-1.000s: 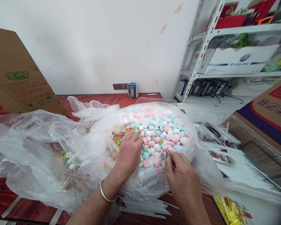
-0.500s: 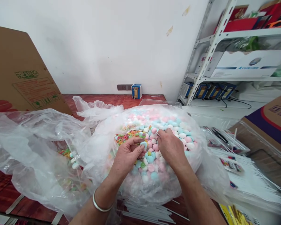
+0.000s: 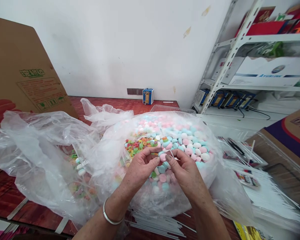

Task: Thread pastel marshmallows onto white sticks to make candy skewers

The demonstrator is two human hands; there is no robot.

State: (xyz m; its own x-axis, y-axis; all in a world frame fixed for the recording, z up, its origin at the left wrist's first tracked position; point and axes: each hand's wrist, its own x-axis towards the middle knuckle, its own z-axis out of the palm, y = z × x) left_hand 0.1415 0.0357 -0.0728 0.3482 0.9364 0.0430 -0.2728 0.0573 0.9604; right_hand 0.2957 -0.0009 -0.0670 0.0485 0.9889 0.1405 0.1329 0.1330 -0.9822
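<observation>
Your left grip (image 3: 139, 166) in the head view pinches pink and blue candy (image 3: 163, 156) between thumb and fingers; your right grip (image 3: 186, 168), just beside it, holds a thin white stick (image 3: 172, 153). Beneath both, an open plastic bag (image 3: 173, 205) contains pink, white and blue sweets (image 3: 190, 142), with small coloured rings (image 3: 139, 145) heaped near your left grip. Left of that grip, crumpled clear plastic (image 3: 46, 133) shows more sweets through it. Well right of your grips, a clear tray (image 3: 264, 162) holds a dark item.
</observation>
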